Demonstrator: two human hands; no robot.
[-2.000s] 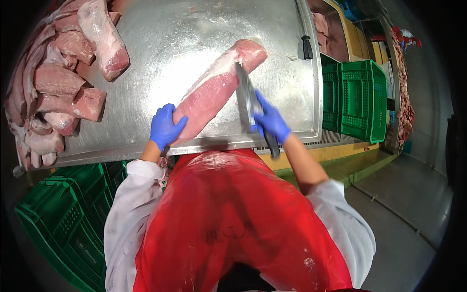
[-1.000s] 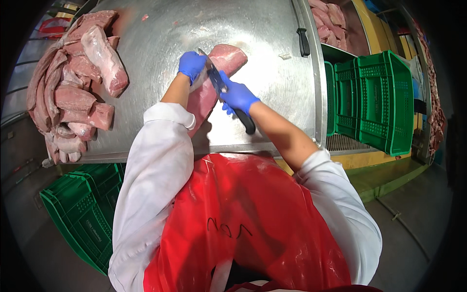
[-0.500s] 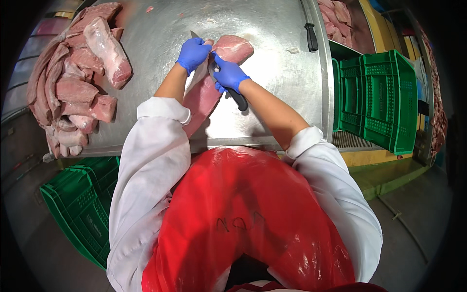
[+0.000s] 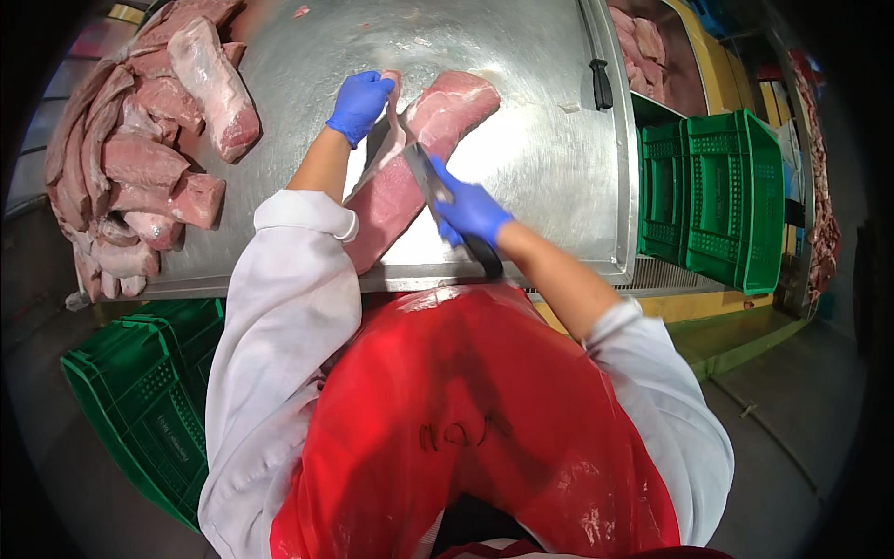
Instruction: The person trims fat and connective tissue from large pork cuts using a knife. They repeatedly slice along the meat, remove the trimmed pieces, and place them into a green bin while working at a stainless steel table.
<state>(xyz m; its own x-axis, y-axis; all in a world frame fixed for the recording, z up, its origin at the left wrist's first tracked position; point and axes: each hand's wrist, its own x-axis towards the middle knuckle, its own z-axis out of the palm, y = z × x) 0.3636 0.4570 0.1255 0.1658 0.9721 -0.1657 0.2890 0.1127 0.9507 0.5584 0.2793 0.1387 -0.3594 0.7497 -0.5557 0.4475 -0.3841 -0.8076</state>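
A long piece of pink meat lies diagonally on the metal table in front of me. My left hand, in a blue glove, is closed on the upper end of a thin strip of meat, pulling it up along the left side of the piece. My right hand, also blue-gloved, grips a black-handled knife. Its blade points up and left, against the meat beside the base of the strip. That hand is slightly blurred.
Several raw meat pieces are heaped on the metal table at the left. Another black-handled tool lies by the right rim. Green crates stand at right and lower left. A bin of meat sits at the upper right.
My right hand and knife have moved down and right, away from my left hand. My left hand has shifted slightly left, and the strip now stands apart from the piece.
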